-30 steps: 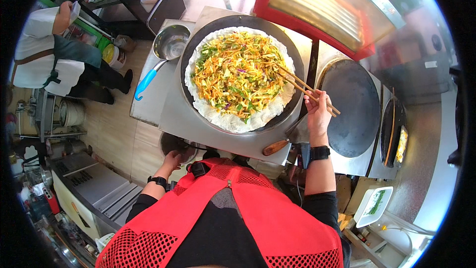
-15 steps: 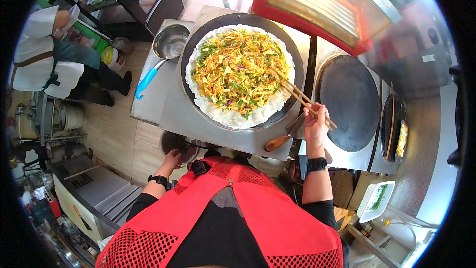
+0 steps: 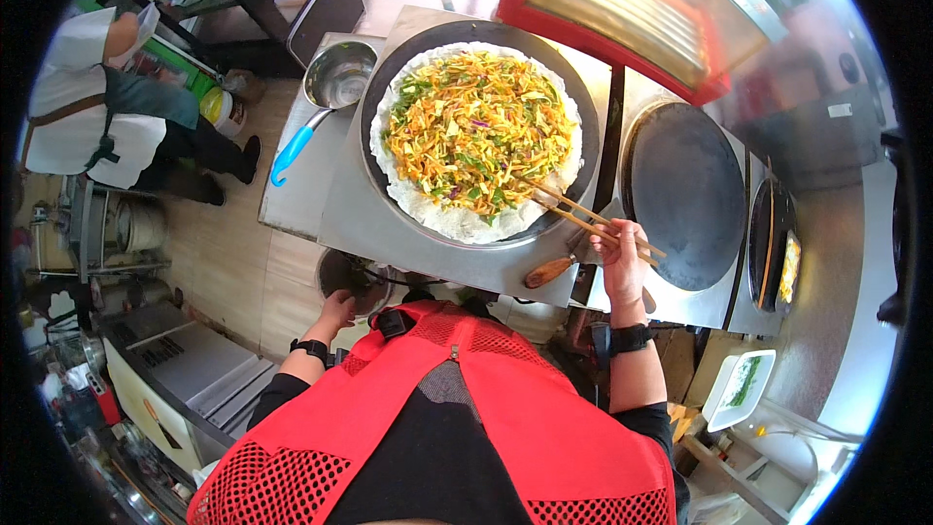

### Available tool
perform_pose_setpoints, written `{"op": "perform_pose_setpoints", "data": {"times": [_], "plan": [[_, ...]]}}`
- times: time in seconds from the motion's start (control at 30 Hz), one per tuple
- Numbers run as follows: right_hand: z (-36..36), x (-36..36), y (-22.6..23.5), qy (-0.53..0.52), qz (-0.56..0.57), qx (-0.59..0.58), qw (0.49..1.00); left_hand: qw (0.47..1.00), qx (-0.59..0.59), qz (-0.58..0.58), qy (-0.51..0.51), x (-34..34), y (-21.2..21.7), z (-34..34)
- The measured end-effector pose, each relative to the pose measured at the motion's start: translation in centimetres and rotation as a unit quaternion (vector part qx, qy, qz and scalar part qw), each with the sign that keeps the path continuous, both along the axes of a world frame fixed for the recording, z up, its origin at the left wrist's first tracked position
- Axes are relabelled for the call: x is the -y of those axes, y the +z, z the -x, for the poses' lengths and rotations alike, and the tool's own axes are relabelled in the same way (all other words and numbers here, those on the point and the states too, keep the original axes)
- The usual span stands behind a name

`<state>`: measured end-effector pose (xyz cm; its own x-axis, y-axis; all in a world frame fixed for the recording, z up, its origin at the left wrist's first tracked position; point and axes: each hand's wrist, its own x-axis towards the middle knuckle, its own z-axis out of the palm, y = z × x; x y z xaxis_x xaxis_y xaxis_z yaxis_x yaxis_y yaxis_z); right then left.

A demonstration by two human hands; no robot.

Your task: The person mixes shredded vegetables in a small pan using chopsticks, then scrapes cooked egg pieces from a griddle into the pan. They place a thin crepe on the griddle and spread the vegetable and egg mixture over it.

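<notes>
Pinching chopsticks [image 3: 583, 216], the right hand [image 3: 622, 258] nears the crepe [image 3: 476, 131]; left hand [image 3: 338, 311] unclear.

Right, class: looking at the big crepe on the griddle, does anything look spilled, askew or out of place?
Nothing stands out. The crepe lies inside the round griddle, its shredded filling stays on it, and the right hand holds chopsticks at its edge.

We see bright, even daylight with soft, short shadows. Glare washes out the red-framed glass case [image 3: 641, 10] and the steel counter [image 3: 389, 224] top right. Fisheye bends edges hard toward a black rim. Centre is sharp; the periphery goes smeary and soft.
</notes>
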<state>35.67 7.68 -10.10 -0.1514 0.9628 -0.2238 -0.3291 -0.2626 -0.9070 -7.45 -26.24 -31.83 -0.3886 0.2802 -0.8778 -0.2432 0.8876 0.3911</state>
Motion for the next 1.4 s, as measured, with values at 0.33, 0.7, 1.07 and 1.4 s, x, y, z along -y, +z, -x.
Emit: {"op": "perform_pose_setpoints", "data": {"times": [0.33,0.7,1.07,1.4], "plan": [[5.1,-1.2,0.4,0.071,-0.002,0.016,0.997,1.000,-0.011,-0.009,-0.016,0.9,0.0,0.0],[7.8,-2.1,0.5,0.091,0.004,-0.011,0.996,1.000,0.006,-0.011,-0.004,1.2,0.6,-0.9],[2.5,-2.9,-0.6,0.114,0.027,-0.003,0.993,0.999,0.000,-0.020,0.027,0.1,1.1,-1.6],[0.2,-3.4,-0.5,0.032,-0.005,-0.021,0.999,1.000,0.008,0.004,0.009,0.9,-0.7,-0.8]]}}
